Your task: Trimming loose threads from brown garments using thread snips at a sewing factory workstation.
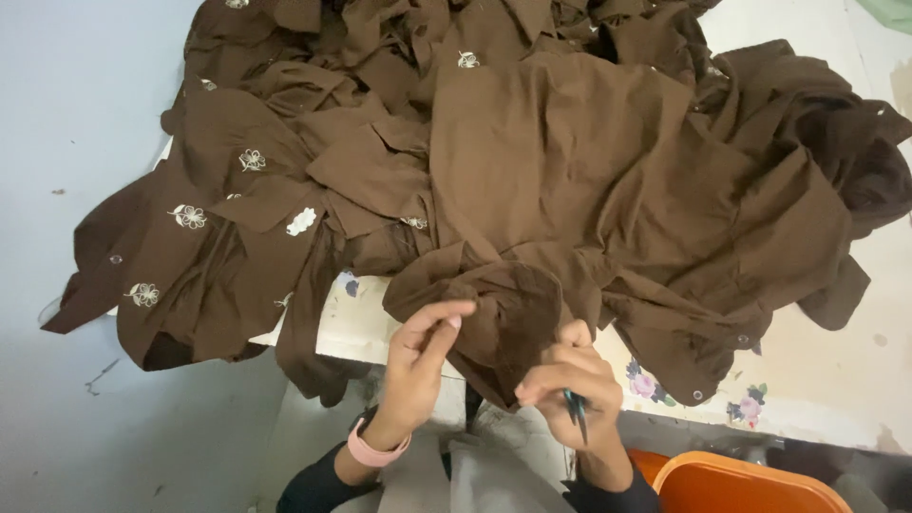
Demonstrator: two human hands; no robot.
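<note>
— What are the two hands busy with?

— Both are on the near edge of a brown garment [532,190], the top piece of a big heap of brown garments [285,190] piled on the table [817,370]. The left hand [418,356] pinches a fold of the cloth between thumb and fingers. The right hand [570,380] is curled round a small pair of thread snips [576,408] with dark blades pointing down, and its knuckles press against the same fold.

— Where does that fold sit?

— At the table's front edge, hanging slightly over it, between the two hands.

— Any labels or markings?

— A small white patch [301,221] lies on a piece to the left; it may be a label, though it is too small to be sure. Several pieces carry pale embroidered flowers [190,217]. The table covering shows printed pink flowers [646,383] near the right hand.

— Anything else close by?

— A pink wristband [372,450] on the left wrist, and an orange plastic tub [741,484] at the lower right, just beside the right forearm.
</note>
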